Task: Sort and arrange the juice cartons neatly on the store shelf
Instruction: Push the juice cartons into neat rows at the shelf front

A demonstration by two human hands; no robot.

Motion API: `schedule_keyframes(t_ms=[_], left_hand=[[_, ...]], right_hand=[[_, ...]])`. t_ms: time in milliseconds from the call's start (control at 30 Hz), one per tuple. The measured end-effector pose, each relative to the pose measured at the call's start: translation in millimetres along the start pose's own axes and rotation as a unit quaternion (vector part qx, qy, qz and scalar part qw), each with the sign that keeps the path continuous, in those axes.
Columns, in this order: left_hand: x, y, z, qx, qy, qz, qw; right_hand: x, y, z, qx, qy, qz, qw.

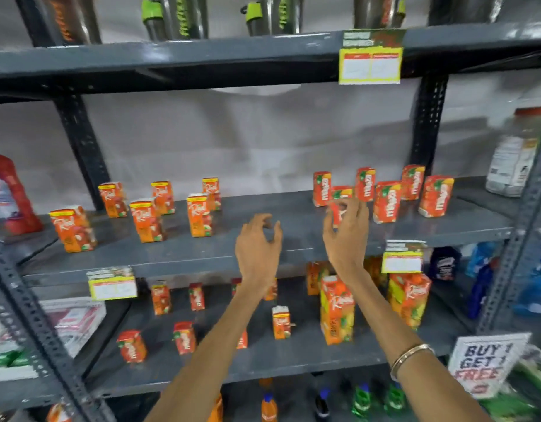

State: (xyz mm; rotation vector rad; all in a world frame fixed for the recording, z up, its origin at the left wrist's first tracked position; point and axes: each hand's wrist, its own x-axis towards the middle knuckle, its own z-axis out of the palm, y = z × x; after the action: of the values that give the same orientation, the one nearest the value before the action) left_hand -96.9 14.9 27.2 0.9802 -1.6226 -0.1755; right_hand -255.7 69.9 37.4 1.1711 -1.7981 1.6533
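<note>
Grey steel carries everything here: the middle shelf (220, 254) runs across in front of you, with both your arms raised to it. Your right hand (346, 236) pinches a small red carton (340, 205) between thumb and fingertips, near the right end of the shelf, just in front of the red cartons (387, 201) standing there; whether its base touches the shelf you cannot tell, since the hand hides it. Those red cartons stand upright in a loose cluster toward the back right corner, some beside each other, one nearer the front edge. Your left hand (258, 248) is empty, fingers curled and spread apart, over the bare middle of the shelf near its front edge. On the left half stand the orange cartons (147, 219), upright and scattered apart, from the back toward the front left corner. A bangle (410, 357) sits on your right forearm. On the lower shelf (263, 357) more small cartons stand scattered, with two tall cartons (337, 310) toward its right end. Yellow price tags (403, 258) hang from the shelf edges.
</note>
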Motion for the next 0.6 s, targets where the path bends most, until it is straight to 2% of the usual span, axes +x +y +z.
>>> schedule_keyframes(t_ms=[133, 233, 300, 467, 600], left_hand=[[-18, 57, 73, -0.011, -0.063, -0.075, 0.995], [-24, 90, 116, 0.034, -0.064, -0.109, 0.991], [-23, 103, 133, 0.077, -0.072, -0.123, 0.987], [-21, 118, 157, 0.184, -0.070, -0.143, 0.970], [-22, 117, 164, 0.206, -0.039, -0.134, 0.969]], right_hand=[[41, 57, -33, -0.100, -0.001, 0.022, 0.995], [66, 94, -48, -0.148, -0.061, 0.076, 0.984], [76, 113, -51, -0.154, -0.113, 0.105, 0.976], [97, 141, -48, -0.164, -0.221, 0.111, 0.955], [108, 153, -46, -0.128, -0.275, 0.103, 0.947]])
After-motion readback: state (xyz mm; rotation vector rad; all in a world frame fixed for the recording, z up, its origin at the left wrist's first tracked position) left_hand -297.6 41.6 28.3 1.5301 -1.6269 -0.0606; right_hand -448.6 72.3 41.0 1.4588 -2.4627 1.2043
